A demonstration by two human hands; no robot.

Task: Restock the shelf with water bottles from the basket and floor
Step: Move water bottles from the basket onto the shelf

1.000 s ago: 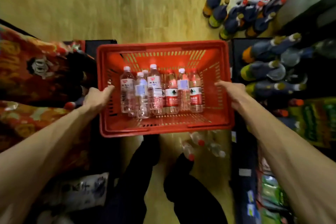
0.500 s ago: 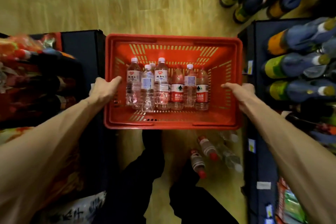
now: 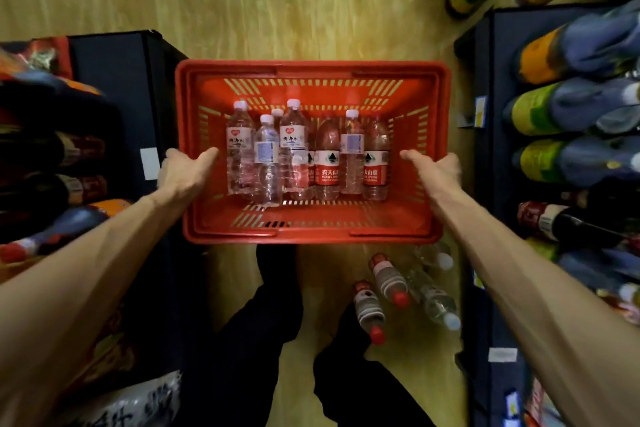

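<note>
1. A red slotted basket (image 3: pixel 311 229) is held over the wooden floor (image 3: pixel 242 3), in the aisle between two dark shelves
2. The left hand (image 3: pixel 185 172) grips the basket's left rim, thumb hooked inside the wall and fingers curled round the outside
3. The right hand (image 3: pixel 434 172) grips the right rim the same way, thumb inside
4. In the basket lie water bottles (image 3: pixel 308 156) in a row, touching one another, caps toward the far wall: clear ones with white caps on the left, red-labelled ones (image 3: pixel 327 166) mixed in toward the right
5. More bottles (image 3: pixel 388 282) lie on the floor near the person's feet, under the basket's near right corner; some have red caps, some white
6. The right shelf (image 3: pixel 485 184) carries large bottles (image 3: pixel 561 107) lying on their sides, with blue, green and orange wrappers
7. The left shelf (image 3: pixel 114 80) holds dark bottles with red caps and colourful packs, too blurred to tell further
</note>
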